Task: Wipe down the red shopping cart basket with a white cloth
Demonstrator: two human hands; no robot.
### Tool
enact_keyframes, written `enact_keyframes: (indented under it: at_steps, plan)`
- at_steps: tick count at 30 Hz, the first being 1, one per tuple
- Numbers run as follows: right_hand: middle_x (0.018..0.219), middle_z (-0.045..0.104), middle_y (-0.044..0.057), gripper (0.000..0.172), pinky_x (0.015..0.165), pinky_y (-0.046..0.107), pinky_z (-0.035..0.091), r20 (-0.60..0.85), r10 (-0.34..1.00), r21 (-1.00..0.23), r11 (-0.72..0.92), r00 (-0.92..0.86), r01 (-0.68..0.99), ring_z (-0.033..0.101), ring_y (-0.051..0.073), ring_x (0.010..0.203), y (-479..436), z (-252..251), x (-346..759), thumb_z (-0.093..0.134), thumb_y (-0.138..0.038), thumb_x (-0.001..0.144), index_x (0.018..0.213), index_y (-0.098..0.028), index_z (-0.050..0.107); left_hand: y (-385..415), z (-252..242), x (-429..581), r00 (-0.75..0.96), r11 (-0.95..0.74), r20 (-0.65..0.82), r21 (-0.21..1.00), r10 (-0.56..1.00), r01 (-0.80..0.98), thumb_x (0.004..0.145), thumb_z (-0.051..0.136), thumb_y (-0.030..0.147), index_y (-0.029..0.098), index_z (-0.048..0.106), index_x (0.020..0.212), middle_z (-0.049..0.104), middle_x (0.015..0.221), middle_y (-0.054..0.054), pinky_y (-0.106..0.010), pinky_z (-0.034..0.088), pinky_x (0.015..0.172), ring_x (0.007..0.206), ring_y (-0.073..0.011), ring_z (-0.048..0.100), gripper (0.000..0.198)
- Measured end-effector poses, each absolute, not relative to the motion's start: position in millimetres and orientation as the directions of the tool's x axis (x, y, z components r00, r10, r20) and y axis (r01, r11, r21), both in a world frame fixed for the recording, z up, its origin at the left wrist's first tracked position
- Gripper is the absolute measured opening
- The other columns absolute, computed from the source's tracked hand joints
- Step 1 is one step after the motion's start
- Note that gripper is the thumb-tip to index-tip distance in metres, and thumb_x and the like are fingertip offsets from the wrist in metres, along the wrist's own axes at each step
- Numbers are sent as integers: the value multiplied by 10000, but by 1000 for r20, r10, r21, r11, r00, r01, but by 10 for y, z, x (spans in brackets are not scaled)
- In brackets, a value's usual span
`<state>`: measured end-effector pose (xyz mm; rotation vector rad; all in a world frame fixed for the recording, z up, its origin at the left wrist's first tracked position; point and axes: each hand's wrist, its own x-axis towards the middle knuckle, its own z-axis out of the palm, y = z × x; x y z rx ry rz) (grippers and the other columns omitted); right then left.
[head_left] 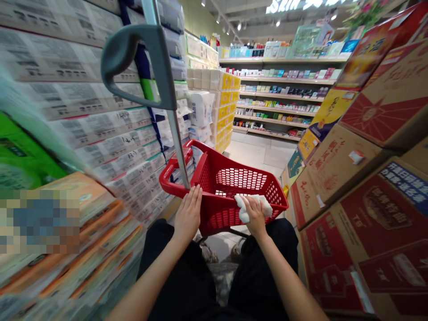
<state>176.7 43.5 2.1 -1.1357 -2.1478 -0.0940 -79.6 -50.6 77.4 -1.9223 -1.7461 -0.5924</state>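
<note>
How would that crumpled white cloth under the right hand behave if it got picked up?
The crumpled white cloth looks floppy, since it bunches under the right hand. It is probably light for its size, judging by its soft folds. It seems unlikely to roll or break, though it could be tissue rather than cloth.
</note>
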Motion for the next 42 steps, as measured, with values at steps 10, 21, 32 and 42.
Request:
enact_keyframes:
  at_steps: [10,21,32,42]
  plan:
    - [1352,550,77,518,1148,495,167,572,710,-297,645,-410,704,428,271,1277,758,-70,1862,424,-194,879,1391,-239,485,-450,660,-784,85,-22,595,-113,799,993,860,297,-8,129,52,1548,163,1612,-79,-395,248,1200,1496,-204,149,743]
    - [1448,508,46,567,1183,530,86,597,766,-353,516,-238,780,381,267,1365,627,50,1299,432,-156,873,1432,-244,447,-353,541,-799,71,-25,629,-82,775,996,894,462,216,100,86,1545,201,1601,-114,-394,196,1210,1492,-228,183,761]
    - [1529,416,22,701,1217,424,96,621,679,-283,661,-392,695,329,193,1421,308,307,586,430,-86,821,1501,-231,339,-371,524,-854,99,-42,626,-105,773,994,842,446,136,97,83,1549,176,1612,-115,-396,209,1206,1496,-231,167,796]
    - [1523,422,49,656,1201,513,109,579,800,-372,430,-157,823,296,262,1441,419,87,1063,425,-102,825,1473,-204,398,-379,538,-744,43,-12,638,-53,769,999,811,436,78,88,56,1548,152,1618,-125,-420,234,1201,1500,-238,146,829]
